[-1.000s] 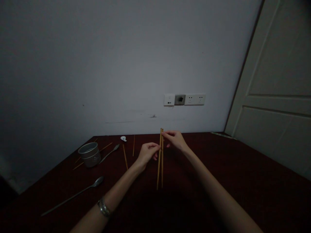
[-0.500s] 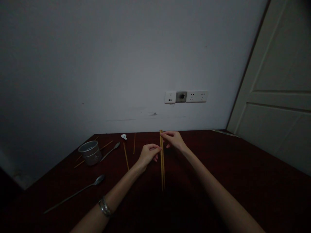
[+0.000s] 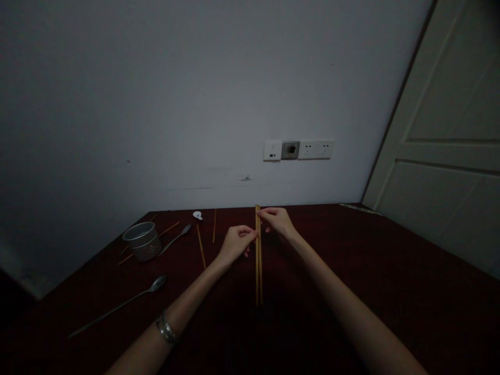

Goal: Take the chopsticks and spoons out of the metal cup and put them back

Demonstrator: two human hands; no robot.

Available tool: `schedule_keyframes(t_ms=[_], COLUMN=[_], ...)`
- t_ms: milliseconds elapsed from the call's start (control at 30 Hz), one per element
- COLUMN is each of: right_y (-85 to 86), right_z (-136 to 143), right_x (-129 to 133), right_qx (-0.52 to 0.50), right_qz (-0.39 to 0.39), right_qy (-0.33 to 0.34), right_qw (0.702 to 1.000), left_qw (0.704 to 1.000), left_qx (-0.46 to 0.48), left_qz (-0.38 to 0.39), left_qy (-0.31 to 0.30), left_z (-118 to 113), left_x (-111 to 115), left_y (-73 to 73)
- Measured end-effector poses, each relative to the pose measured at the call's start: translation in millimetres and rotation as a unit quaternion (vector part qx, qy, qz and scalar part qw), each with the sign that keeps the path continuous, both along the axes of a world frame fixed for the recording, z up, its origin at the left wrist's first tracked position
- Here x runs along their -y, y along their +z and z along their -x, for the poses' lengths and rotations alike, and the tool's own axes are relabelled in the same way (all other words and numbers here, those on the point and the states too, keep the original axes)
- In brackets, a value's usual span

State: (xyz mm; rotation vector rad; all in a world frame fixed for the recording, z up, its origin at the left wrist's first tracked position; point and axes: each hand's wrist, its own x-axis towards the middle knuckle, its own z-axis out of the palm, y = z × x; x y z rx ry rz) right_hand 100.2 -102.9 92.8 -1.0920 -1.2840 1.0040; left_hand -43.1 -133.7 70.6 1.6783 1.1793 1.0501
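Note:
A pair of yellowish wooden chopsticks [image 3: 258,265] stands out lengthwise in front of me, side by side, the near ends pointing toward me. My left hand [image 3: 237,242] pinches them from the left, a little below their far ends. Higher up, close to the far ends, my right hand [image 3: 276,221] grips them between thumb and fingertips from the right. The two hands are near each other but apart. A metal bracelet is on my left wrist.
On the dark red table [image 3: 312,291], a metal cup [image 3: 145,244] stands at the left with chopsticks around it. Two long spoons [image 3: 157,284] [image 3: 186,229], a small white spoon [image 3: 197,215] and loose chopsticks [image 3: 201,246] [image 3: 214,226] lie left of my hands. A wall is behind.
The view has shifted slightly. The near ends of the held chopsticks have swung a little to the left; both hands keep their grip.

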Motion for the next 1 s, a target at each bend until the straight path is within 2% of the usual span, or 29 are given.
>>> schedule_keyframes(t_ms=[67, 167, 333, 600, 800, 1000], right_y=[-1.2, -4.2, -13.4, -24.8, -33.8, -56.5], right_z=[2.2, 6.6, 13.4, 16.7, 16.0, -2.4], right_x=[0.5, 1.4, -0.3, -2.8, -6.5, -21.3], right_qx=[-0.003, 0.003, 0.014, 0.000, -0.004, 0.036], right_qz=[0.009, 0.026, 0.045, 0.087, 0.130, 0.153], right_qy=[-0.001, 0.000, 0.004, -0.002, 0.029, 0.047], right_qw=[1.000, 1.000, 0.999, 0.996, 0.991, 0.986], left_qw=[0.993, 0.961, 0.923, 0.918, 0.923, 0.917], left_qx=[-0.094, -0.225, -0.342, -0.364, -0.359, -0.386], left_qz=[-0.070, -0.152, -0.157, -0.134, -0.113, -0.076], left_qy=[0.030, 0.060, 0.084, 0.087, 0.078, 0.059], left_z=[0.6, 1.0, 0.4, 0.5, 1.7, 9.8], left_x=[4.7, 12.2, 15.6, 5.3, 0.1, -10.7], left_y=[4.7, 9.2, 6.9, -5.3, -12.8, -20.3])
